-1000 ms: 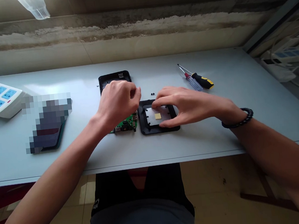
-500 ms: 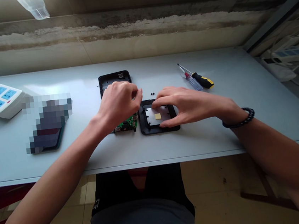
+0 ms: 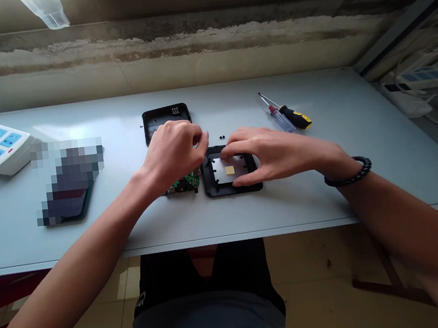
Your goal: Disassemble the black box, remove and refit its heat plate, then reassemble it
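A silvery metal plate [image 3: 220,177] with a small yellowish square pad [image 3: 229,170] on it lies inside a black plastic case half [image 3: 214,191]. My right hand [image 3: 259,152] reaches in from the right, thumb and fingers at opposite edges of the plate. My left hand [image 3: 178,145] is closed, fingertips pinched beside the case half's upper left corner; anything in the pinch is hidden. Under that hand a green circuit board [image 3: 189,181] shows in part. Behind it lies the other black case half [image 3: 155,117], partly covered by the hand.
Two tiny black pieces [image 3: 222,137] lie behind the case half. Two screwdrivers, one clear-handled [image 3: 282,119] and one black and yellow [image 3: 295,118], rest at the back right. A phone [image 3: 69,193], partly pixelated, and a white power strip [image 3: 2,150] are on the left.
Both hands hold nearly the same pose and place. The whole view has shifted very slightly; nothing else visibly moves.
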Available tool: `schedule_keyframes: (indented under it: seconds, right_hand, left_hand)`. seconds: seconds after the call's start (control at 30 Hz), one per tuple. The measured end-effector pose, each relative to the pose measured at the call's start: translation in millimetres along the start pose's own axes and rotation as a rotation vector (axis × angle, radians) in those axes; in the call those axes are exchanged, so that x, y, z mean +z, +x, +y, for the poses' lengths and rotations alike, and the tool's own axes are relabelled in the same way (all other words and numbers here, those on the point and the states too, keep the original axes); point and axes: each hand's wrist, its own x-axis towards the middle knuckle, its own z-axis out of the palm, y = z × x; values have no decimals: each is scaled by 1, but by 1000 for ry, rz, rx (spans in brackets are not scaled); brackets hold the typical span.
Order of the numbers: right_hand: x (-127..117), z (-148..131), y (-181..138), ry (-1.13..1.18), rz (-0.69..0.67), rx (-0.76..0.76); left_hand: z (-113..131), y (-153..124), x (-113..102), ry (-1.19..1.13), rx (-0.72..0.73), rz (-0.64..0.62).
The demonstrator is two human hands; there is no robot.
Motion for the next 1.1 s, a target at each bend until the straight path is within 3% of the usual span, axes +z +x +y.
schedule_keyframes:
  seconds: [0.2, 0.27, 0.37, 0.43, 0.53, 0.63, 0.77, 0.93, 1.1]
  right_hand:
    - [1, 2, 0, -2, -7, 2]
    - [-1, 2, -1, 19, 48, -2]
    - [-9, 2, -4, 81, 339, 26]
    - [-17, 5, -7, 79, 554, 122]
    - [-26, 15, -10, -41, 685, 366]
    - [-30, 30, -11, -141, 651, 567]
    - [-31, 42, -12, -195, 616, 663]
    - [-42, 49, -21, -248, 454, 916]
    - [-51, 63, -33, -203, 279, 1077]
  left_hand:
    - [1, 0, 0, 4, 4, -16]
    - [1, 0, 0, -13, 27, -11]
    - [1, 0, 0, -41, 75, -14]
    - [0, 0, 1, -42, 113, -16]
    - [0, 0, 2, -34, 154, -22]
    - [0, -1, 2, -25, 150, -20]
    - [-2, -1, 3, -26, 134, 9]
    - [-2, -1, 7, -33, 151, 30]
    - [-2, -2, 8, -25, 149, 26]
